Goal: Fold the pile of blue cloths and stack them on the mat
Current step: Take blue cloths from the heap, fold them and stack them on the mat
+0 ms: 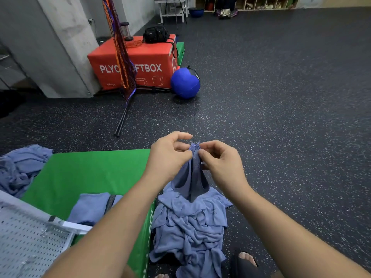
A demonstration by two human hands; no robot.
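One blue cloth (190, 177) hangs bunched from its top edge, pinched by both hands over the floor. My left hand (168, 155) grips it on the left and my right hand (220, 161) on the right, fingertips almost touching. Below it a crumpled pile of blue cloths (190, 227) lies on the floor beside the green mat (86, 173). A folded blue cloth (90, 207) rests on the mat's near part. A second heap of blue cloths (20, 167) lies at the mat's left edge.
A white perforated metal panel (30, 237) overlaps the mat at the lower left. Farther off stand an orange plyo box (144, 63), a blue ball (185, 83) and a leaning pole with netting (122, 117). My sandalled foot (245, 261) is beside the pile.
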